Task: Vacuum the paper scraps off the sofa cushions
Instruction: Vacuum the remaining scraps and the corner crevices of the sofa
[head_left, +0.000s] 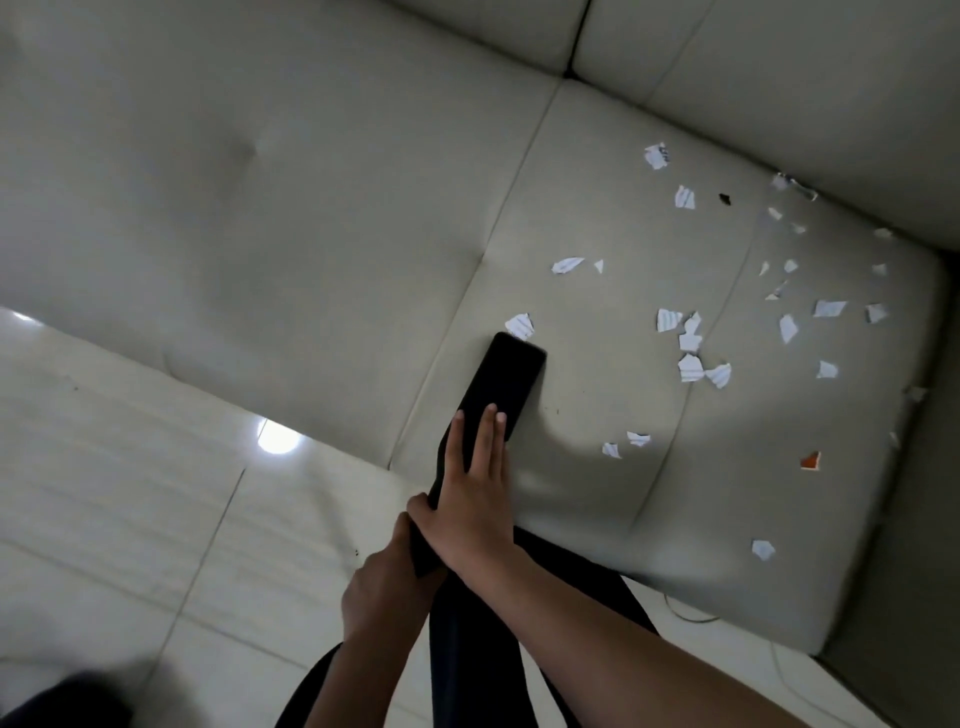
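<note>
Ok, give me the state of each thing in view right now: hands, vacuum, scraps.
vacuum nozzle: lying on the right seat cushion, tip at the nearest scrap.
right hand: flat on the nozzle, fingers straight.
left hand: grips the vacuum tube behind the nozzle.
paper scraps: scattered loose over that cushion, not yet picked up.
orange scrap: lying apart from the white ones, towards the cushion's front.

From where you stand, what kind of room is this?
Probably a home living room: a pale cushioned sofa littered with paper scraps, glossy floor tiles in front of it, and a black vacuum nozzle working the seat.
</note>
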